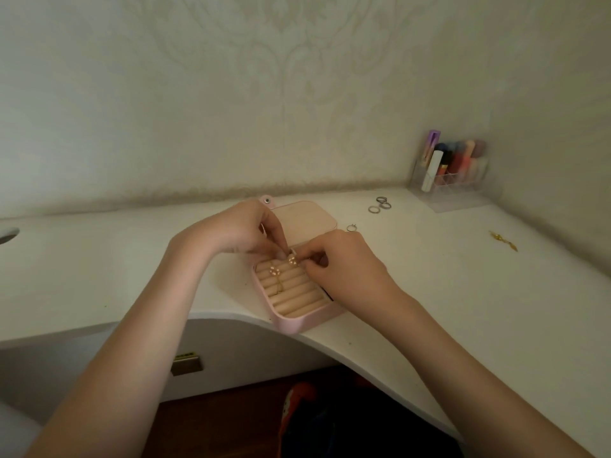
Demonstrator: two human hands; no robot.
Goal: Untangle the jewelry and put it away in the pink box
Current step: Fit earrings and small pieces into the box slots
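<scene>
Fingers: the right hand (pixel 344 259) pinches a small gold ring (pixel 292 260); the left hand (pixel 243 231) pinches at it from 10 o'clock.
Ring: it sits at the far end of the cushion rolls (pixel 291 292), a second gold ring (pixel 275 272) just at 7 o'clock.
Rolls: long axis runs 8 to 2 o'clock.
Pink box (pixel 291 325): open at the desk edge.
Waiting: silver rings (pixel 380 204) at 1 o'clock, gold piece (pixel 502 240) at 3 o'clock.

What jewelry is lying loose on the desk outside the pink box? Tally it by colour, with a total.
Silver rings: 4, three in a cluster near the clear organizer, and one beside the pink box lid.
Gold pieces: 1, a gold piece at the far right of the desk; too blurred to name.
Total: 5
</scene>
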